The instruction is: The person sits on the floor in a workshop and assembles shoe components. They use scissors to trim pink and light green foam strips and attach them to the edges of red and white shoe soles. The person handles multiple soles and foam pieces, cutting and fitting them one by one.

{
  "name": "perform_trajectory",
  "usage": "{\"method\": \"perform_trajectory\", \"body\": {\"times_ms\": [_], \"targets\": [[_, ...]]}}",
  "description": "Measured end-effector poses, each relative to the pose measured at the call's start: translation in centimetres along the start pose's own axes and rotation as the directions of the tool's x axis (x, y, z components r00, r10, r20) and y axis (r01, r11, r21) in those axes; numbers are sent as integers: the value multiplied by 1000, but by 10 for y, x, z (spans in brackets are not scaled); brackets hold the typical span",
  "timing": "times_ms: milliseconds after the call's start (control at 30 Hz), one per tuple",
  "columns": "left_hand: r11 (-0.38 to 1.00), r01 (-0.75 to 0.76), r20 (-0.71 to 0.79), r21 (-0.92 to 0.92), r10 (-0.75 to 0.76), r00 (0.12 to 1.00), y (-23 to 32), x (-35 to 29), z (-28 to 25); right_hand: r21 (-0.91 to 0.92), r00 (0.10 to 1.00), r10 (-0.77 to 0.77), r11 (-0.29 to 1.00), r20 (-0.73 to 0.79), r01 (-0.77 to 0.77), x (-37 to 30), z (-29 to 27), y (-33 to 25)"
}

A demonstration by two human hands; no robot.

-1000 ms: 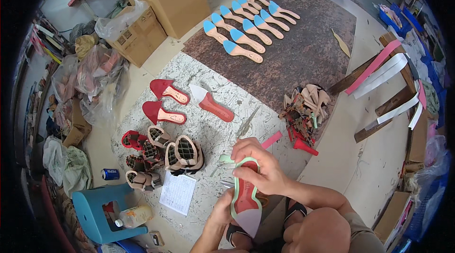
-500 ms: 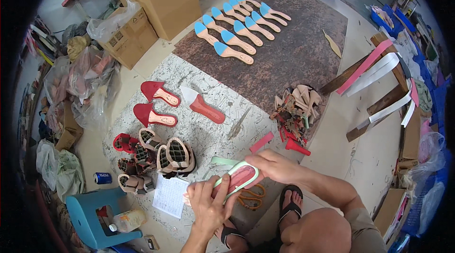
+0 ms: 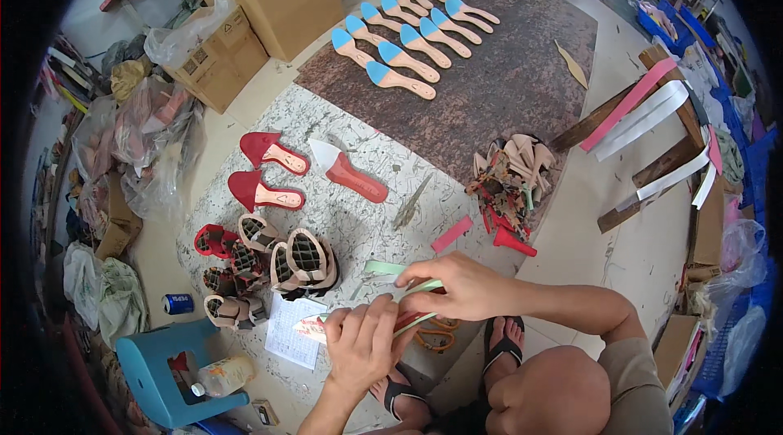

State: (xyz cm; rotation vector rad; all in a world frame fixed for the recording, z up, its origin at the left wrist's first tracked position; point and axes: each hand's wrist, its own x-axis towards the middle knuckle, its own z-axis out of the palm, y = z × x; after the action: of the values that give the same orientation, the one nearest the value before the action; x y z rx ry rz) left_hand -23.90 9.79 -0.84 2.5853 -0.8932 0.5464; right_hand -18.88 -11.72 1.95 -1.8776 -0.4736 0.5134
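Note:
My left hand (image 3: 364,343) is wrapped round a shoe sole (image 3: 311,326) with pale green edging and a pointed, patterned white toe. At its other end my right hand (image 3: 458,290) pinches the edge between thumb and fingers. The sole is tilted, its inner face largely hidden by my hands. A pale green strip (image 3: 382,268) extends by my right fingertips; whether it joins the edging, I cannot tell. Orange-handled scissors (image 3: 438,337) lie just below the sole, partly covered.
Finished-looking sandals (image 3: 303,260) and a written sheet (image 3: 292,339) lie left. Ahead are red shoe pieces (image 3: 267,192) and blue-tipped insoles (image 3: 408,86). Leather scraps (image 3: 510,182) are right, near a wooden stand (image 3: 632,97) hung with strips. A blue stool (image 3: 151,370) stands lower left.
The sole has turned from showing its reddish inner face to lying nearly edge-on. My right hand has shifted over its end, fingers now curled on the edge. My left hand keeps its hold.

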Motion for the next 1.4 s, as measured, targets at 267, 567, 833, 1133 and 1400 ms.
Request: {"method": "perform_trajectory", "body": {"times_ms": [267,567,833,1133,1400], "targets": [[994,109,-10,-25,-109,994,-25,6,-18,254,990,-139,958,18,130,-18,-9,15],[995,-19,5,-102,20,1000,-18,12,-17,-28,998,53,998,39,-52,-1,1,5],[638,638,185,-431,-630,755,-19,-25,12,867,971,203,451,129,-210,5,-15,25],[164,752,538,-639,-603,589,12,-34,36,267,990,111,960,-83,-85,11,10,28],[-228,611,555,-759,-717,422,23,-31,43,360,994,-17,931,-104,54,7,61,42]]}}
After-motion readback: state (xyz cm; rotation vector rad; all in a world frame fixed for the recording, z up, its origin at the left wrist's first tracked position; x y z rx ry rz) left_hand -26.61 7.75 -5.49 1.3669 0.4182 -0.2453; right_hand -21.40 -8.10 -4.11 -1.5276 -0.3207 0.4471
